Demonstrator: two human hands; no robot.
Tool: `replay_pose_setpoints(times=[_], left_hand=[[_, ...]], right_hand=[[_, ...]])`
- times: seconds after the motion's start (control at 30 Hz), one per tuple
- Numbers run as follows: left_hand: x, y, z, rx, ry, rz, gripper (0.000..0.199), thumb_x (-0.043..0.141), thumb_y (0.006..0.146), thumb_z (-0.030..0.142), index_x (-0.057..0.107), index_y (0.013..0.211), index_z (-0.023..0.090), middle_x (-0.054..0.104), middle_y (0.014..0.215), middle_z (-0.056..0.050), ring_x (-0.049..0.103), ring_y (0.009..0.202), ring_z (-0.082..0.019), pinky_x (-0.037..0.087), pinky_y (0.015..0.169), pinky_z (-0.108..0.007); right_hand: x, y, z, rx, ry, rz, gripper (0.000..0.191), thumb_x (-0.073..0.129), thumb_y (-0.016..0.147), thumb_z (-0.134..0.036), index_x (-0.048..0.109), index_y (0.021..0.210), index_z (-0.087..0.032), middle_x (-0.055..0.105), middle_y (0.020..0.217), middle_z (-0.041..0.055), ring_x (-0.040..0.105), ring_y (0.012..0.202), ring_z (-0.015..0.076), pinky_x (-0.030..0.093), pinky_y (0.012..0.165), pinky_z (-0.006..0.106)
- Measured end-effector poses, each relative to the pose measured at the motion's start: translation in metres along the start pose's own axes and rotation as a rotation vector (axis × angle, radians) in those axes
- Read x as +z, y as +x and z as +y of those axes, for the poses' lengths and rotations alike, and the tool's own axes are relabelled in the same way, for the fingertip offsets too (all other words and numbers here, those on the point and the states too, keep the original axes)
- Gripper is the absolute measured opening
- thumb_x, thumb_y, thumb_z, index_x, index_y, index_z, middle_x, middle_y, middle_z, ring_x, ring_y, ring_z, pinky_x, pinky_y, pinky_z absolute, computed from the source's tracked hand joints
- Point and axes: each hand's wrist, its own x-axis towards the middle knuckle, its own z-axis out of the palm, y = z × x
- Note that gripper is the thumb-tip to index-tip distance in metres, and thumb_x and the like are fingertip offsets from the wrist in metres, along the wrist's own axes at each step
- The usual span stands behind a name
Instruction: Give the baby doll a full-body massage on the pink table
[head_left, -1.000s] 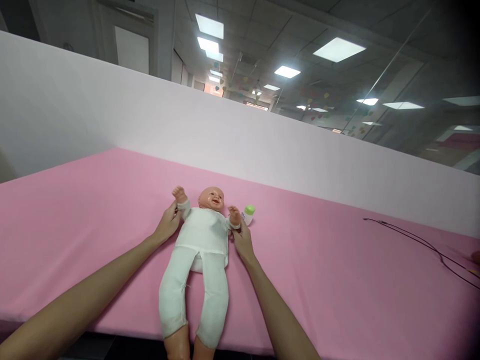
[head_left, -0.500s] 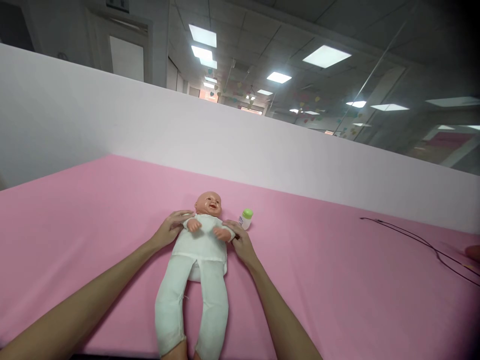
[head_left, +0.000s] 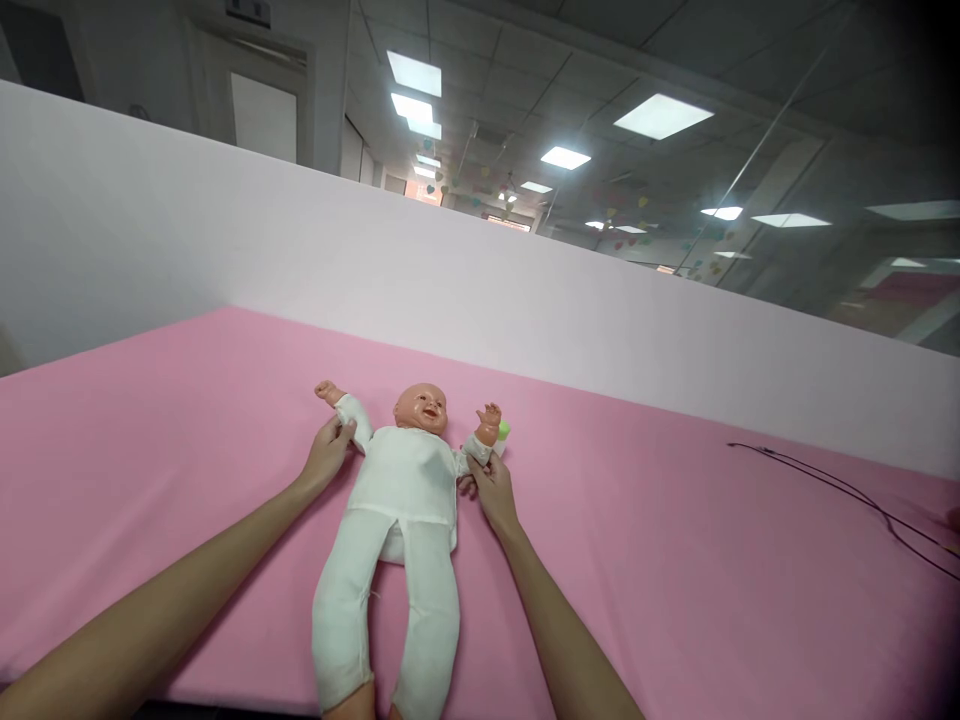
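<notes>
At the far left a white partition wall (head_left: 150,230) rose behind the table, and a pink tablecloth (head_left: 172,400) ran from its foot across the whole width of the view. The person's left forearm came in from the lower left corner, and the left hand (head_left: 327,457) was closed around the sleeved arm of a baby doll (head_left: 409,480), the fingers wrapped about the white cuff while the doll's small fist stuck out up and to the left beyond them. The doll lay on its back in the middle of the cloth, head pointing away from the person, dressed in a white cloth suit; its two legs stretched toward the near edge of the table, and the bare feet reached the bottom of the picture (only partly in view there). Just right of the doll's torso, the right hand (head_left: 489,482) gripped the doll's other arm at the cuff, holding it raised with the doll's open palm turned upward beside the head. Right behind that raised doll hand, a green-capped bottle (head_left: 502,430) showed only as a sliver of green, mostly hidden by it. The right forearm ran down to the bottom edge. Well apart at the far right, a thin black cable (head_left: 825,480) lay across the pink cloth, trailing off toward the right edge.
</notes>
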Motion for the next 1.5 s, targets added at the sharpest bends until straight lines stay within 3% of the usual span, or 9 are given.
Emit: replay_pose_setpoints(times=[0.2,0.47,0.57,0.67,0.77,1.0,1.23,1.37,1.5], left_hand=[[0.001,0.0,0.003,0.128,0.093,-0.067,0.033,0.06,0.091,0.05,0.067,0.097,0.018,0.07,0.085,-0.005,0.065,0.079,-0.023,0.053,0.073,-0.035],[-0.001,-0.006,0.012,0.436,0.33,-0.376,0.051,0.049,0.081,0.013,0.078,0.121,0.027,0.068,0.135,-0.006,0.058,0.129,-0.027,0.044,0.11,-0.044],[0.0,-0.007,0.014,0.411,0.345,-0.347,0.047,0.05,0.086,0.018,0.073,0.127,0.025,0.068,0.135,-0.007,0.057,0.129,-0.028,0.043,0.11,-0.044],[0.0,-0.008,0.013,0.293,0.346,-0.228,0.034,0.049,0.096,0.03,0.068,0.123,0.022,0.072,0.121,-0.008,0.064,0.111,-0.027,0.049,0.097,-0.041],[-0.002,-0.005,0.007,0.148,0.3,-0.048,0.029,0.049,0.099,0.045,0.063,0.106,0.021,0.071,0.096,-0.005,0.065,0.088,-0.025,0.05,0.079,-0.036],[-0.002,-0.001,0.005,0.152,0.125,-0.088,0.031,0.057,0.095,0.047,0.065,0.102,0.017,0.07,0.094,-0.005,0.065,0.085,-0.022,0.052,0.08,-0.034],[0.002,-0.009,0.015,0.346,0.254,-0.315,0.043,0.056,0.08,0.019,0.079,0.115,0.025,0.069,0.131,-0.008,0.061,0.124,-0.028,0.051,0.102,-0.042],[0.004,-0.011,0.014,0.304,0.265,-0.256,0.041,0.058,0.083,0.022,0.078,0.118,0.025,0.07,0.13,-0.007,0.062,0.123,-0.028,0.051,0.102,-0.041],[0.002,-0.008,0.011,0.169,0.202,-0.066,0.027,0.06,0.091,0.037,0.073,0.104,0.017,0.076,0.102,-0.007,0.068,0.095,-0.025,0.052,0.084,-0.035]], right_hand=[[0.001,-0.002,-0.009,-0.059,-0.005,-0.038,0.039,0.069,0.085,-0.047,0.069,0.109,-0.016,0.068,0.058,0.0003,0.061,0.048,0.0176,0.047,0.046,0.027],[0.005,-0.003,-0.011,-0.3,-0.153,-0.253,0.04,0.06,0.075,-0.018,0.082,0.106,-0.03,0.074,0.126,0.0047,0.064,0.123,0.0258,0.048,0.111,0.047],[0.007,-0.004,-0.009,-0.271,-0.125,-0.183,0.042,0.061,0.073,-0.018,0.082,0.108,-0.028,0.075,0.123,0.0049,0.066,0.12,0.0261,0.051,0.106,0.045],[0.009,-0.005,-0.008,-0.141,-0.065,-0.057,0.029,0.067,0.076,-0.026,0.079,0.102,-0.022,0.079,0.086,0.0052,0.072,0.079,0.0236,0.059,0.069,0.035],[0.008,-0.006,-0.009,-0.016,0.008,0.012,0.031,0.072,0.082,-0.045,0.072,0.096,-0.017,0.067,0.055,0.0006,0.059,0.046,0.0177,0.04,0.042,0.026],[0.002,-0.004,-0.01,-0.057,0.005,0.017,0.036,0.078,0.079,-0.049,0.074,0.092,-0.016,0.071,0.062,0.0029,0.06,0.051,0.0166,0.047,0.049,0.027],[0.003,-0.003,-0.012,-0.228,-0.106,-0.238,0.035,0.07,0.074,-0.024,0.083,0.106,-0.03,0.074,0.127,0.0058,0.063,0.125,0.0284,0.048,0.11,0.048],[0.008,-0.005,-0.011,-0.218,-0.096,-0.172,0.038,0.071,0.074,-0.023,0.081,0.11,-0.029,0.073,0.128,0.0056,0.064,0.123,0.0276,0.05,0.107,0.045],[0.012,-0.007,-0.009,-0.128,0.002,-0.013,0.028,0.074,0.081,-0.038,0.075,0.102,-0.02,0.076,0.081,0.0036,0.067,0.069,0.0194,0.054,0.063,0.031]])
